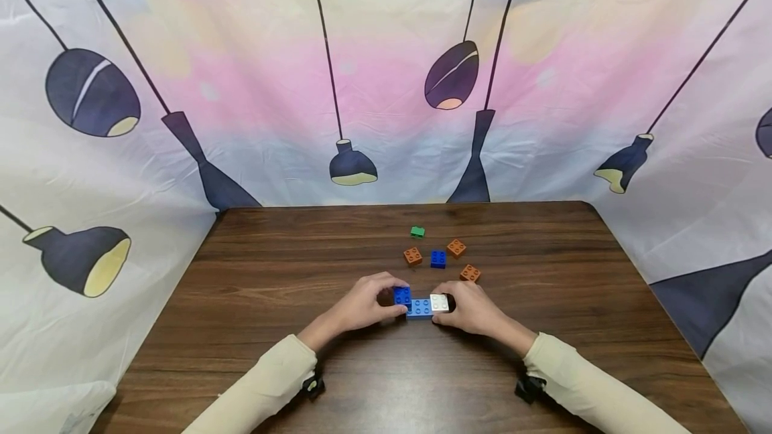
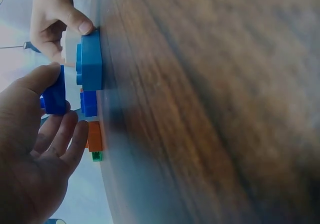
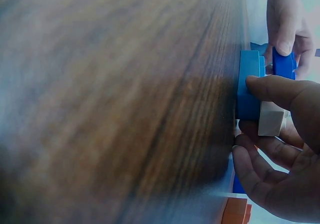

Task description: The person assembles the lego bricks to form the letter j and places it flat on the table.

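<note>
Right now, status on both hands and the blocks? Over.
Left hand pinching dark blue block, raised over left end of light blue block. Right hand gripping light blue block, white block on top. Nothing visibly obstructing.

Worktop point(image 1: 271, 253): dark brown wood grain, rounded far corners, pale glare point(image 1: 410, 387) on near part. Behind and on both sides of worktop: creased fabric backdrop point(image 1: 398, 79), pastel pink, blue, yellow, printed with dark pendant lamps point(image 1: 354, 165).

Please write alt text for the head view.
A person's left grip holds a dark blue brick above the left end of a light blue brick; the right grip holds its right end, topped by a white brick. Five more bricks lie beyond.
</note>
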Motion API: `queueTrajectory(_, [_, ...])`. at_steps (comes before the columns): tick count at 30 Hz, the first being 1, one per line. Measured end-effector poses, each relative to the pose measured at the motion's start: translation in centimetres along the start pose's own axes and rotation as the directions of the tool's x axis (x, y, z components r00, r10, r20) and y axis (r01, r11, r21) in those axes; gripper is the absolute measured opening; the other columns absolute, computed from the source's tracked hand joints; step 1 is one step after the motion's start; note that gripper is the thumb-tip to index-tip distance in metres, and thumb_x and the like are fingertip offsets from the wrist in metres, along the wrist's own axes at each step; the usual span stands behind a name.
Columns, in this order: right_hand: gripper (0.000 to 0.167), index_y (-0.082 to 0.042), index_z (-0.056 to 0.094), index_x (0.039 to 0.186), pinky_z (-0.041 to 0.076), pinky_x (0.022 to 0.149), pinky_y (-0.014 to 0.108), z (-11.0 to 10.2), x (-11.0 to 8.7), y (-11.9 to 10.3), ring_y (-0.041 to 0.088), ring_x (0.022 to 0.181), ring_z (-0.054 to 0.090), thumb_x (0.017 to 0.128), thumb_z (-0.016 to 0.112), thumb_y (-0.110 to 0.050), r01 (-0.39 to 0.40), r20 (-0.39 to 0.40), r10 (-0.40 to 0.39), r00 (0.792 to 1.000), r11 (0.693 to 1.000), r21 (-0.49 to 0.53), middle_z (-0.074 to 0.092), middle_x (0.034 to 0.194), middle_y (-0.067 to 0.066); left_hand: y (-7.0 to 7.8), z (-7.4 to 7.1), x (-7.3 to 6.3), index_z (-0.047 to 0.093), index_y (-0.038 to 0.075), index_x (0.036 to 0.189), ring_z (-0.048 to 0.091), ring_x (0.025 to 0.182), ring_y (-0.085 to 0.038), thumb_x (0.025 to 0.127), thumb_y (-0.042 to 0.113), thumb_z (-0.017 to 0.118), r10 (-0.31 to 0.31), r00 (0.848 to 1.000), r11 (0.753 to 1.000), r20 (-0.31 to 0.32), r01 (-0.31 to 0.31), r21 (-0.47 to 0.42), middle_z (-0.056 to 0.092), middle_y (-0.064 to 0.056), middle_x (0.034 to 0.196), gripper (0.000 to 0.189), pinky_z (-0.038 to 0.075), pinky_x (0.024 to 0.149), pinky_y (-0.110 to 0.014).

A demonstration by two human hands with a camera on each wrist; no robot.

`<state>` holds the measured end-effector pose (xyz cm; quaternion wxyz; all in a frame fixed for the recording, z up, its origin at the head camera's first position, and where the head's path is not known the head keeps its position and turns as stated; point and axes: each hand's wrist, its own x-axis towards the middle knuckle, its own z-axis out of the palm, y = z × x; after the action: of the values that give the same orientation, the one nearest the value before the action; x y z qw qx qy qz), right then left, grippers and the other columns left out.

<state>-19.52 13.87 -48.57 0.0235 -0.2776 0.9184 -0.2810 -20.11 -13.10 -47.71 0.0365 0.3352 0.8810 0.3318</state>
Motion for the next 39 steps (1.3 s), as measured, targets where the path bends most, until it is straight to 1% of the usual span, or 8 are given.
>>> queueTrajectory(7, [0.033,-0.009,0.075,0.108,0.048,0.068,0.027,0.01,0.01,0.03,0.006,0.079,0.059,0.081,0.088,-0.021,0.003,0.001,-0.003,1.000,1.000,0.003,0.072,0.095,-0.004,0.13,0.52,-0.18,0.069,0.013,0.130,0.061,0.098,-0.007,0.094,0.033,0.076,0.016,1.000,1.000,0.010,-0.016,0.018,0.069,0.004,0.118,0.042,0.052,0.086,-0.031])
queueTrajectory(11, [0.033,-0.008,0.075,0.108,0.049,0.068,0.028,0.05,0.05,-0.01,0.006,0.080,0.060,0.081,0.088,-0.021,-0.004,0.006,0.004,1.000,1.000,0.003,0.072,0.097,-0.003,0.16,0.72,-0.23,0.069,0.014,0.130,0.062,0.102,-0.007,0.094,0.034,0.076,0.018,1.000,1.000,0.023,-0.018,0.023,0.069,0.004,0.119,0.041,0.052,0.089,-0.032])
queueTrajectory(18, [0.033,-0.009,0.075,0.108,0.049,0.069,0.028,0.05,0.04,-0.03,0.006,0.081,0.061,0.081,0.088,-0.021,-0.003,0.006,0.002,1.000,1.000,0.006,0.072,0.097,-0.003,0.17,0.80,-0.16,0.069,0.013,0.131,0.062,0.102,-0.007,0.094,0.035,0.075,-0.001,0.999,0.999,0.041,0.000,0.032,0.069,0.004,0.119,0.043,0.052,0.089,-0.031])
queueTrajectory(23, [0.033,-0.009,0.075,0.108,0.049,0.069,0.028,0.07,-0.01,0.01,0.006,0.081,0.061,0.081,0.088,-0.022,-0.001,0.007,0.001,1.000,1.000,0.005,0.072,0.097,-0.003,0.43,0.80,-0.11,0.070,0.015,0.129,0.062,0.099,-0.007,0.093,0.034,0.077,-0.009,0.999,0.998,0.035,0.007,0.068,0.069,0.003,0.116,0.041,0.052,0.087,-0.030])
queueTrajectory(27, [0.033,-0.009,0.075,0.108,0.049,0.069,0.028,0.06,-0.01,0.00,0.006,0.080,0.061,0.081,0.088,-0.022,-0.004,0.008,0.004,1.000,1.000,0.005,0.072,0.096,-0.004,0.56,0.85,0.00,0.071,0.015,0.127,0.060,0.093,-0.007,0.092,0.033,0.078,-0.012,1.000,0.997,0.026,0.010,0.081,0.070,0.003,0.112,0.040,0.050,0.082,-0.027])
queueTrajectory(31, [0.032,-0.009,0.075,0.108,0.049,0.068,0.028,0.02,0.00,-0.01,0.006,0.080,0.060,0.081,0.088,-0.021,0.000,0.008,0.000,1.000,1.000,0.007,0.072,0.096,-0.004,0.47,0.95,0.12,0.072,0.013,0.126,0.060,0.088,-0.007,0.091,0.031,0.079,-0.002,1.000,0.998,0.014,0.001,0.064,0.070,0.003,0.108,0.039,0.050,0.077,-0.025])
queueTrajectory(39, [0.033,-0.009,0.075,0.108,0.048,0.068,0.028,-0.11,-0.02,-0.10,0.006,0.080,0.060,0.081,0.087,-0.022,0.003,0.010,-0.003,1.000,1.000,0.004,0.072,0.096,-0.003,0.09,0.98,0.22,0.073,0.011,0.125,0.064,0.092,-0.007,0.090,0.030,0.080,-0.006,1.000,1.000,0.016,0.006,0.014,0.072,0.001,0.108,0.041,0.054,0.080,-0.024])
